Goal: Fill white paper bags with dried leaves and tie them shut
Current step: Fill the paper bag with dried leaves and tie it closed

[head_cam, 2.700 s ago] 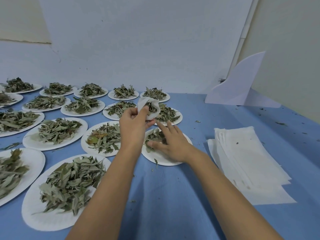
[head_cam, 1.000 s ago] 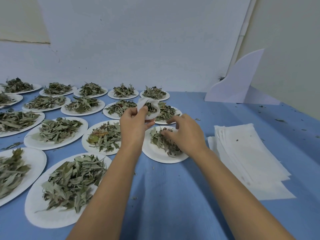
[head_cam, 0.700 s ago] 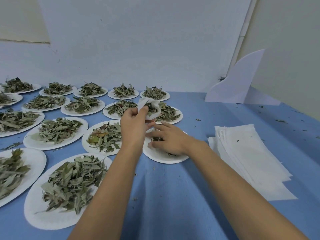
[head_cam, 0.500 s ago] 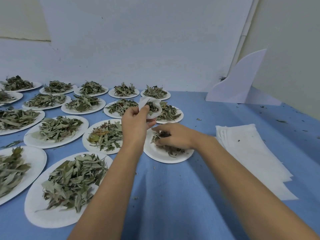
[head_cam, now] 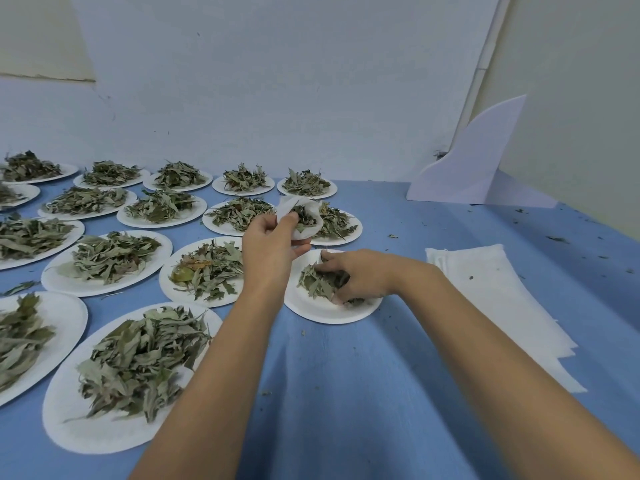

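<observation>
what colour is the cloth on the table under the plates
Blue, a plain light blue tablecloth, clearest in the head view.

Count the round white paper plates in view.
16 plates: five in the back row, five in the second, four in the third, two nearest. More may lie past the left edge.

The blue bench (head_cam: 346, 393) carries rows of white plates (head_cam: 104, 434) heaped with dried leaves (head_cam: 138, 355), mostly left of the right hand's fingers (head_cam: 341, 263), with one plate (head_cam: 329, 313) directly beneath them. Right of the fingers lies a stack of paper bags (head_cam: 491, 299), and leaf crumbs (head_cam: 557, 239) are scattered beyond it.
</observation>
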Tool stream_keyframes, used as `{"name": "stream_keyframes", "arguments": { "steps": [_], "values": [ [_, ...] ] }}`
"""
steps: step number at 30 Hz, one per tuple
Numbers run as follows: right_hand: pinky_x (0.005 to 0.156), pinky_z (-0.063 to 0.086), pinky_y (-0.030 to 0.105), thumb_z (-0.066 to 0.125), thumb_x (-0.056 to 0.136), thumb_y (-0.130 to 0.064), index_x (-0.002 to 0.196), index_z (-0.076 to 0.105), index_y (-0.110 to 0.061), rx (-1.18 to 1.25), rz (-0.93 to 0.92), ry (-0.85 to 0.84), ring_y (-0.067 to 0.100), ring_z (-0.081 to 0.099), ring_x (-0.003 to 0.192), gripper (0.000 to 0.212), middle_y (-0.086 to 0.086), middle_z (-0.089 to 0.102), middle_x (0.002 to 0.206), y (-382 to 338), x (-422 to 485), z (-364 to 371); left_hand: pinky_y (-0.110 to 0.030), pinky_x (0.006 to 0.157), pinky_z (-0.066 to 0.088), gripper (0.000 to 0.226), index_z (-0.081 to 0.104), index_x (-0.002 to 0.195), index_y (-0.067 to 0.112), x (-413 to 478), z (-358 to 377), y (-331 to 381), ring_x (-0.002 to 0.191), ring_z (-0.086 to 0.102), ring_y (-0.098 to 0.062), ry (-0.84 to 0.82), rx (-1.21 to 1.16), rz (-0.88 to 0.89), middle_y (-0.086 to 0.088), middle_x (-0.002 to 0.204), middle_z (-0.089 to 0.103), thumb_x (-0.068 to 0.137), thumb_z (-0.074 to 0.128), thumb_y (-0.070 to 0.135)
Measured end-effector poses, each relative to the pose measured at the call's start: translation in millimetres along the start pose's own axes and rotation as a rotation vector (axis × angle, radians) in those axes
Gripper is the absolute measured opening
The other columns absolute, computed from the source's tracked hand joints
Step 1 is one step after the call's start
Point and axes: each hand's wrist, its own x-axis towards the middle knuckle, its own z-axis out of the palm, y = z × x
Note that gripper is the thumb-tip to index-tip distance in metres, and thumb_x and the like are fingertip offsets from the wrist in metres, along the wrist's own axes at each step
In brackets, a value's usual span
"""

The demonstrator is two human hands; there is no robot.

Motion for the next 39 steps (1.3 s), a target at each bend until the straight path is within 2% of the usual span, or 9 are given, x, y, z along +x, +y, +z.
{"name": "stream_keyframes", "arguments": {
  "steps": [5,8,15,19,25,28,30,34,39],
  "values": [
    [0.097,0.041,0.036,0.056,0.093,-0.018,0.141,0.044,-0.029,-0.030,-0.009,0.117,0.023,0.044,0.125,0.050,0.001,0.047,0.142,-0.4,1.2,2.8,-0.019,0.058,0.057,0.022,0.047,0.075,0.012,0.4,-1.4,-0.9,0.051,0.064,-0.009,-0.006,0.005,-0.016,-0.009,0.082,0.054,0.093,0.059,0.016],
    [0.078,0.044,0.030,0.053,0.095,-0.015,0.134,0.053,-0.027,-0.040,-0.010,0.252,0.023,0.054,0.108,0.041,0.006,0.061,0.119,0.2,2.3,8.4,-0.019,0.058,0.057,0.022,0.047,0.076,0.012,0.5,-1.6,-1.0,0.051,0.064,-0.009,-0.002,0.007,-0.025,-0.013,0.090,0.056,0.093,0.059,0.016],
    [0.070,0.047,0.035,0.050,0.088,-0.002,0.109,0.068,-0.012,-0.101,0.061,0.464,0.029,0.060,0.089,0.029,0.012,0.065,0.095,-10.1,5.6,26.2,-0.019,0.059,0.057,0.021,0.048,0.076,0.012,0.2,-1.6,-0.1,0.051,0.063,-0.008,-0.002,0.008,-0.029,-0.014,0.092,0.056,0.093,0.059,0.016],
    [0.059,0.033,0.032,0.049,0.081,0.002,0.104,0.067,-0.010,-0.127,0.114,0.524,0.027,0.048,0.074,0.032,0.006,0.053,0.077,-15.9,9.3,36.6,-0.019,0.059,0.057,0.022,0.047,0.075,0.013,0.4,-2.6,0.1,0.051,0.062,-0.009,0.015,0.012,-0.033,-0.015,0.093,0.055,0.093,0.059,0.017],
    [0.069,0.048,0.033,0.044,0.088,-0.010,0.106,0.067,-0.011,0.135,0.161,0.470,0.028,0.057,0.091,0.029,0.009,0.066,0.097,-18.0,6.4,31.3,-0.020,0.060,0.058,0.023,0.046,0.075,0.013,0.8,-3.4,-1.2,0.050,0.064,-0.008,0.021,0.014,-0.047,-0.017,0.096,0.056,0.093,0.058,0.017],
    [0.052,0.034,0.029,0.046,0.089,-0.025,0.087,0.063,-0.012,0.251,0.198,0.429,0.022,0.050,0.076,0.022,0.000,0.056,0.077,-24.1,3.9,30.7,-0.022,0.062,0.058,0.023,0.046,0.075,0.013,0.6,-3.8,-1.4,0.050,0.064,-0.009,0.020,0.018,-0.047,-0.018,0.096,0.056,0.093,0.058,0.017],
    [0.053,0.027,0.026,0.047,0.089,-0.032,0.080,0.057,-0.020,0.293,0.177,0.433,0.022,0.050,0.083,0.018,-0.001,0.057,0.088,-28.4,3.6,32.8,-0.022,0.061,0.058,0.023,0.046,0.074,0.013,0.2,-3.9,-1.3,0.049,0.064,-0.009,0.019,0.019,-0.042,-0.018,0.094,0.056,0.093,0.058,0.017],
    [0.076,0.032,0.029,0.054,0.087,-0.045,0.129,0.051,-0.024,0.212,0.205,0.531,0.023,0.045,0.124,0.047,0.001,0.041,0.144,-32.8,4.4,39.1,-0.021,0.060,0.057,0.021,0.047,0.076,0.012,-0.3,-4.2,-1.0,0.048,0.063,-0.008,0.014,0.011,-0.033,-0.014,0.087,0.056,0.093,0.057,0.015],
    [0.069,0.031,0.029,0.057,0.088,-0.049,0.117,0.054,-0.014,0.136,0.311,0.593,0.025,0.053,0.106,0.045,0.006,0.052,0.119,-36.7,8.3,47.8,-0.019,0.056,0.057,0.020,0.048,0.077,0.012,1.6,-4.4,-1.3,0.048,0.063,-0.006,0.024,0.000,-0.045,-0.008,0.081,0.057,0.093,0.058,0.016]
  ]
}}
